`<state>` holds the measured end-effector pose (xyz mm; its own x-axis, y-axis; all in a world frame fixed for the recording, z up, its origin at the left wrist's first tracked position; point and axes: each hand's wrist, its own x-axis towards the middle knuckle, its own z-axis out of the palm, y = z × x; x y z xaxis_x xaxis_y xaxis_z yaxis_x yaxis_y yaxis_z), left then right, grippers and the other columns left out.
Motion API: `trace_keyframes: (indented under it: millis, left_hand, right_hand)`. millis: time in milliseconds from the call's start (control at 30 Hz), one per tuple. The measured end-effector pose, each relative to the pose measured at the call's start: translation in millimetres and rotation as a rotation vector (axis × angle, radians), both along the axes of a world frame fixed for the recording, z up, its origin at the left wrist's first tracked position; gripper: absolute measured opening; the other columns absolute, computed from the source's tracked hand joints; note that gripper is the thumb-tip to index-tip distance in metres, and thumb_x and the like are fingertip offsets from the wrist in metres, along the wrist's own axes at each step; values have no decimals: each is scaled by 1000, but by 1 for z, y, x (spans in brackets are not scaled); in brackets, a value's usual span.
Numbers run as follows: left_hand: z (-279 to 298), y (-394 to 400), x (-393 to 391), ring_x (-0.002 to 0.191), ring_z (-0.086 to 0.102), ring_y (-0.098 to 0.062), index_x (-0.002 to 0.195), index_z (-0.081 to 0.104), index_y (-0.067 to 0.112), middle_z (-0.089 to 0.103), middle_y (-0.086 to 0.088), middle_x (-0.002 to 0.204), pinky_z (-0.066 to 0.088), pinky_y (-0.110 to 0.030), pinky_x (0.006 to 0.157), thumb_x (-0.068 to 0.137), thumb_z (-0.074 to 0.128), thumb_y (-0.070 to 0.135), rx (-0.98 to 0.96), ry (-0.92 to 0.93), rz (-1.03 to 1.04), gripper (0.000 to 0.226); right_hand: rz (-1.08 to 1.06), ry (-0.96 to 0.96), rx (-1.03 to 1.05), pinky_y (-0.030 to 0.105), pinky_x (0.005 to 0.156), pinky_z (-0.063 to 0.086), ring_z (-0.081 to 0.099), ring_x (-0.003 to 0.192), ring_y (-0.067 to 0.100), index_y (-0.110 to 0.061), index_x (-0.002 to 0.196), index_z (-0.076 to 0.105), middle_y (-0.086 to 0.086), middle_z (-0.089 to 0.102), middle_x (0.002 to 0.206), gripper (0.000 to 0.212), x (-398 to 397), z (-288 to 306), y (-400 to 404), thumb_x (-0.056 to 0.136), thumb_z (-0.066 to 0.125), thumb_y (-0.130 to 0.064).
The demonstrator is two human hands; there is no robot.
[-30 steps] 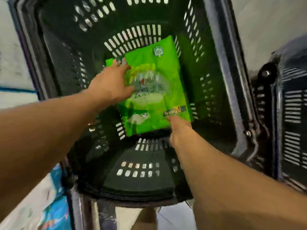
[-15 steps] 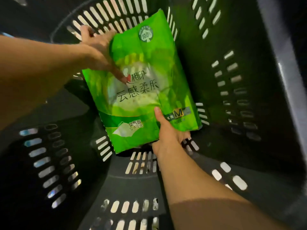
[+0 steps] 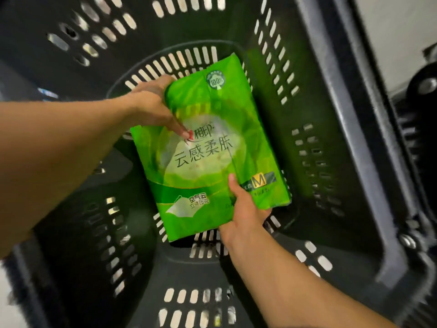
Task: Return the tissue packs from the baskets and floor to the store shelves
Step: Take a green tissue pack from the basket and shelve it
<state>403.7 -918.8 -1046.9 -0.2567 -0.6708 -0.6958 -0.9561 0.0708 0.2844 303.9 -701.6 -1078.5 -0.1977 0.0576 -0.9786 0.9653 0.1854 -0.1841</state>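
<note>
A bright green tissue pack [image 3: 208, 147] with Chinese lettering and an "M" label hangs inside a black plastic shopping basket [image 3: 279, 67], just above its slotted floor. My left hand [image 3: 153, 104] grips the pack's upper left edge, thumb pressed on the front. My right hand [image 3: 243, 209] holds the lower edge, thumb on the front and fingers underneath. Both forearms reach down into the basket. The pack's back side is hidden.
The basket's perforated walls surround the pack on all sides. Its thick rim [image 3: 350, 143] runs down the right. A second dark basket or its handle hinge [image 3: 423, 91] stands beyond that rim, with pale floor [image 3: 397, 27] behind.
Both hands have closed on the pack and lifted it off the basket floor. The view has moved in closer, then pulled back slightly as the pack rose a bit.
</note>
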Motion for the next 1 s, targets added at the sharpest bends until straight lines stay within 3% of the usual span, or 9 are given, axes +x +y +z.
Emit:
trace_keyframes:
  millis: [200,367,433,533,633,700,767,900,1000]
  left_hand:
    - [73,-4,16,122,53,-29,143,37,27,56,-4,134,44,-38,102,36,93,56,-74,20,104,124]
    - [202,1,34,121,56,-26,145,37,28,58,-2,135,46,-33,95,32,90,63,-174,76,159,130]
    - [241,2,37,119,56,-26,144,39,27,59,-3,133,42,-29,87,37,92,59,-239,93,172,123]
    - [317,8,42,121,55,-30,142,40,27,59,-5,131,45,-35,93,35,91,61,-301,119,238,124]
    - [399,24,56,118,56,-27,136,46,25,60,-3,128,47,-35,92,36,90,62,-380,194,384,115]
    - [434,38,63,116,58,-25,132,50,25,61,0,125,48,-34,88,37,88,69,-391,214,470,111]
    - [518,64,74,111,62,-24,126,55,25,65,0,121,52,-36,89,35,85,75,-451,287,581,108]
    - [573,111,74,88,69,-4,102,67,26,73,12,98,58,-32,81,45,95,53,-503,503,747,68]
    - [637,149,79,80,70,-8,92,65,24,72,9,87,54,-24,66,40,97,52,-556,579,895,67]
  right_hand:
    - [-8,115,-68,68,79,53,71,94,32,-42,133,40,8,70,112,106,-2,69,-6,50,94,-4]
    - [123,161,-193,65,87,52,66,105,33,-40,135,43,4,68,117,103,-13,187,-16,53,92,-2]
    - [163,192,-221,63,84,54,68,101,31,-38,135,44,3,70,113,103,-17,222,-16,51,93,-4]
    - [244,242,-329,65,75,56,72,95,30,-37,139,44,4,72,112,111,-26,289,-29,44,98,-13]
    - [367,346,-469,65,72,56,73,93,33,-22,135,50,9,73,110,121,-45,371,-47,26,102,-22]
    - [466,413,-534,64,70,57,74,89,34,-17,130,54,12,74,105,103,-65,410,-59,37,98,-8]
    - [635,487,-627,61,69,58,74,88,33,-17,126,57,11,75,103,99,-78,513,-70,36,97,-8]
    - [877,694,-693,52,73,61,74,87,25,-19,127,57,4,76,100,89,-102,612,-75,47,93,-3]
    - [1020,838,-777,35,69,62,74,80,12,-26,128,54,-4,76,96,89,-107,706,-60,51,94,-6]
